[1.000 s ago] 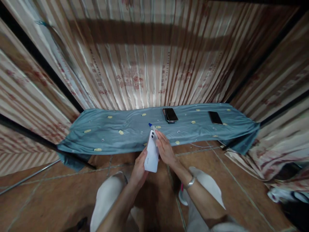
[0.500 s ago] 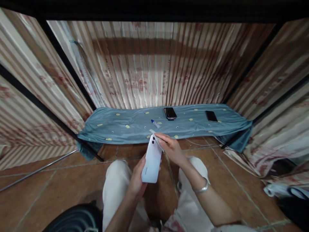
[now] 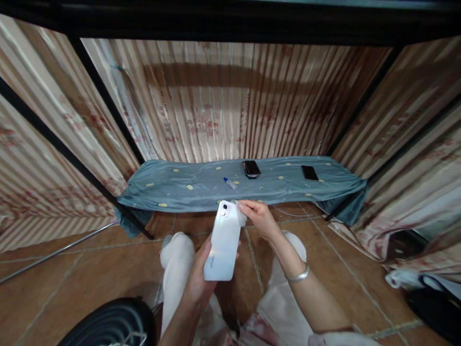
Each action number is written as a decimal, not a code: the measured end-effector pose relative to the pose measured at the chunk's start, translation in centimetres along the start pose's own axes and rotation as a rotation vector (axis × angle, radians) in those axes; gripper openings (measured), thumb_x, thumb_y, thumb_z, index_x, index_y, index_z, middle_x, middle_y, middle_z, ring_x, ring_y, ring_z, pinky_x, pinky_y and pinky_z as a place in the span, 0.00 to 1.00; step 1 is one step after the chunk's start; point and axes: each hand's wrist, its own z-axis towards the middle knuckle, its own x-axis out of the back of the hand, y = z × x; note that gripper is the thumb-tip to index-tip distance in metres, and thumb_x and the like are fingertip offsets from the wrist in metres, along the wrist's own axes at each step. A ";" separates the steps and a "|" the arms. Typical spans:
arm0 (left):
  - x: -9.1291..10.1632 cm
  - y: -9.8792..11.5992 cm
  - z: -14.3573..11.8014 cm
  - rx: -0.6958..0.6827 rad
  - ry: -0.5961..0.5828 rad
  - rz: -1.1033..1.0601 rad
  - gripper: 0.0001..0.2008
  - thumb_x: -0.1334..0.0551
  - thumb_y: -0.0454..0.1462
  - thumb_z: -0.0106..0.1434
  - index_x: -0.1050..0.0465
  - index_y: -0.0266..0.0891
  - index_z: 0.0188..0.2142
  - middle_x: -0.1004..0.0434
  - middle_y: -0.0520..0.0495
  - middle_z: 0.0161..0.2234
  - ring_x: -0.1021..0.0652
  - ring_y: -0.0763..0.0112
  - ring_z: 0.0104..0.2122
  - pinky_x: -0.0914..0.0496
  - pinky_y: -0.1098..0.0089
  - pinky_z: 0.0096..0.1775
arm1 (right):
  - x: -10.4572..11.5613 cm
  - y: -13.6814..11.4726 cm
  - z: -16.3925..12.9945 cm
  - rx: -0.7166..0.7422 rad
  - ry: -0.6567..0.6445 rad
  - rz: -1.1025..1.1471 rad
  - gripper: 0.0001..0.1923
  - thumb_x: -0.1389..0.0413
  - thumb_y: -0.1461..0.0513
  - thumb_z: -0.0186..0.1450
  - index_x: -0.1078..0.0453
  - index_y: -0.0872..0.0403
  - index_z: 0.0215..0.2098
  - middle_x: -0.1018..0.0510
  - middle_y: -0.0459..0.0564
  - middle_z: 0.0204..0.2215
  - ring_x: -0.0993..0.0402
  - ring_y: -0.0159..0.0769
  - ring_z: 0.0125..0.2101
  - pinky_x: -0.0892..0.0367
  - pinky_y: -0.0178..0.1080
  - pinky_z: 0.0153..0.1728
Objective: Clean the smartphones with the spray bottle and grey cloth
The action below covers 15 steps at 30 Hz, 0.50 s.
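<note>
A pale white-blue smartphone (image 3: pixel 222 247) is held up with its camera side facing me. My left hand (image 3: pixel 202 269) is closed around its lower part, with fingertips showing past the right edge. At the phone's upper right edge, my right hand (image 3: pixel 256 215) pinches a thin whitish piece of tissue or cloth (image 3: pixel 242 220). Part of that piece lies against or behind the phone; I cannot tell which. Beyond my hands, a small clear bottle with a blue cap (image 3: pixel 230 183) lies on the blue cloth (image 3: pixel 201 185).
Stacked dark phones (image 3: pixel 251 168) and a single black phone (image 3: pixel 309 173) lie on the cloth-covered low shelf. Black frame legs (image 3: pixel 108 103) stand on both sides, with striped curtains (image 3: pixel 205 105) around. A black round object (image 3: pixel 111 324) is on the floor at the lower left.
The phone has come slightly nearer to me and shows more of its back. My right hand has shifted from the camera corner to the upper right edge with the whitish piece.
</note>
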 end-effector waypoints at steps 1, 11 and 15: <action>-0.2 -0.1 0.1 -0.009 -0.002 -0.008 0.34 0.35 0.51 0.58 0.32 0.34 0.59 0.18 0.35 0.44 0.19 0.50 0.44 0.24 0.57 0.45 | -0.4 0.0 -0.3 -0.030 0.039 0.070 0.15 0.35 0.50 0.53 0.19 0.52 0.33 0.18 0.45 0.27 0.28 0.34 0.27 0.34 0.35 0.29; -1.1 -1.3 2.0 -0.146 0.123 -0.002 0.30 0.31 0.50 0.53 0.25 0.37 0.52 0.19 0.40 0.49 0.25 0.50 0.54 0.31 0.57 0.56 | -3.9 1.2 -1.9 -0.211 0.305 0.430 0.20 0.34 0.45 0.51 0.24 0.52 0.30 0.32 0.39 0.14 0.40 0.30 0.17 0.44 0.34 0.19; -0.8 -1.9 3.0 -0.260 0.159 0.074 0.27 0.33 0.50 0.55 0.23 0.39 0.50 0.20 0.43 0.49 0.25 0.52 0.54 0.33 0.59 0.56 | -4.4 1.9 -2.6 -0.226 0.272 0.429 0.18 0.34 0.47 0.52 0.24 0.52 0.29 0.27 0.41 0.18 0.35 0.31 0.21 0.38 0.34 0.24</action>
